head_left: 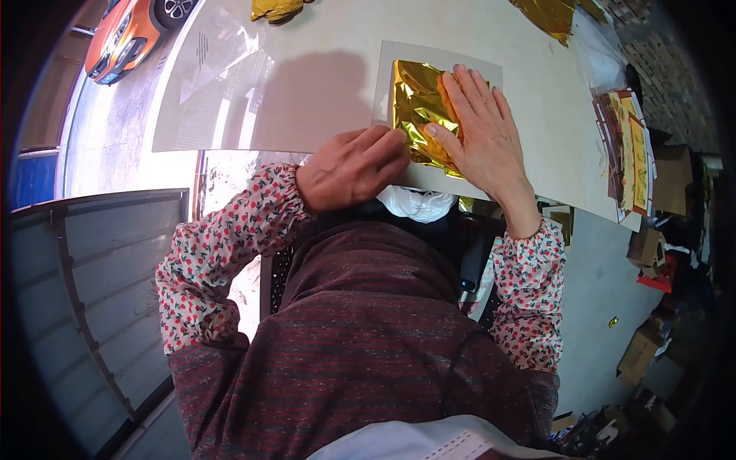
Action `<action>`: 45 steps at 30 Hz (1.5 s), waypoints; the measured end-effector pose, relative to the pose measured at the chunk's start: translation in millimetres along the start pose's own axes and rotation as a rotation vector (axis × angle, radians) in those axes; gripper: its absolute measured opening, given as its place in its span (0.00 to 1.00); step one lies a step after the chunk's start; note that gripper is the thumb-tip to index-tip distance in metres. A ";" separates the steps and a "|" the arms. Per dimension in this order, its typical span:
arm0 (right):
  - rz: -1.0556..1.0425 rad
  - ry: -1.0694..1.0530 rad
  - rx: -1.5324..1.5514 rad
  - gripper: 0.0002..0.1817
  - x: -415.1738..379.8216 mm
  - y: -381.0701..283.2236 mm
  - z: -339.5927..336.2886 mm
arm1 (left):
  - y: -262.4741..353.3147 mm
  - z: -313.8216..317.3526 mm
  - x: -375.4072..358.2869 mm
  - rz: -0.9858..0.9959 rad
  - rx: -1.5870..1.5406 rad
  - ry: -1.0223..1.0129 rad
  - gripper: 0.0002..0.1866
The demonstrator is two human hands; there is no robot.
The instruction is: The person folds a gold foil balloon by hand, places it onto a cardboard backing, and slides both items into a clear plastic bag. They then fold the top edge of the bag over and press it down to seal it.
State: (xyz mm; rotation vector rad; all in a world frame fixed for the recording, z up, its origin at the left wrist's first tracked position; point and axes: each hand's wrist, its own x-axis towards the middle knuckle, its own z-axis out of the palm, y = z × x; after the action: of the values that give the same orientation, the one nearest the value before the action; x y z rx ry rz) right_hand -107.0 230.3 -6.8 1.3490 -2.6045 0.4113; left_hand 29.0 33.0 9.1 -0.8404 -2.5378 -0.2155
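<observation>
A shiny gold foil packet (418,92) lies on a clear flat sheet (383,57) near the table's front edge. My right hand (483,126) rests flat on the packet's right part, its fingers stretched out and the thumb apart. At the packet's lower left edge, my left hand (356,169) is closed, thumb and fingertips pinched together against the foil. Whatever lies between those fingertips is too small to make out.
More gold foil lies at the table's back (276,8) and back right (548,19). Stacked printed pieces (632,153) stand at the right edge. A white plastic bag (418,203) hangs below the front edge. Cardboard boxes (640,353) are on the floor at right.
</observation>
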 end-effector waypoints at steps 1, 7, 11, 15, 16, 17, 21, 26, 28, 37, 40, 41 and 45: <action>0.001 0.002 -0.001 0.40 -0.1 0.4 0.2 | 0.6 2.5 -0.8 -0.001 0.001 0.018 0.16; 0.002 0.009 0.001 0.40 -0.5 1.0 1.0 | 2.7 2.6 4.0 0.029 0.069 0.042 0.14; 0.000 0.009 -0.004 0.40 -1.1 1.8 0.8 | -0.5 4.4 3.7 0.060 0.072 0.034 0.14; -0.001 0.010 -0.004 0.40 0.3 1.0 0.5 | 4.5 1.6 2.7 0.001 0.054 -0.028 0.16; -0.003 0.010 -0.006 0.40 0.1 0.7 -0.1 | 7.0 1.6 3.2 -0.018 0.062 -0.028 0.16; -0.002 0.011 -0.006 0.40 0.0 0.6 -0.1 | 8.5 2.6 4.1 -0.037 0.072 -0.027 0.16; -0.004 0.015 -0.009 0.40 0.2 0.7 1.2 | 12.4 5.7 9.8 -0.053 0.168 0.053 0.11; -0.004 0.018 0.000 0.40 0.0 0.8 0.1 | 13.1 5.0 14.8 -0.061 0.178 0.054 0.11; -0.006 0.022 0.001 0.40 0.1 0.7 0.5 | 12.5 3.1 15.9 -0.068 0.150 0.053 0.12; -0.003 0.017 -0.004 0.40 0.0 -0.1 -0.2 | 15.1 -3.0 16.1 -0.157 0.041 -0.035 0.16; -0.002 0.012 -0.005 0.40 -0.1 -0.2 -0.6 | 12.7 0.6 16.1 -0.149 0.033 0.018 0.14; 0.000 0.013 -0.007 0.40 -0.1 -0.2 -0.2 | 11.9 1.6 15.7 -0.142 0.034 0.039 0.13; 0.003 0.015 -0.003 0.40 -0.3 -0.4 0.8 | 10.2 -1.3 14.8 -0.126 0.047 0.015 0.12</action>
State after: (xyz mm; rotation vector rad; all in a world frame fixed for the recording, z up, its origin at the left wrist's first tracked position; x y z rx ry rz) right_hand -106.5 230.1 -7.6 1.3367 -2.5944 0.4156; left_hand 25.1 48.6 17.3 -0.6599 -2.5735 -0.1999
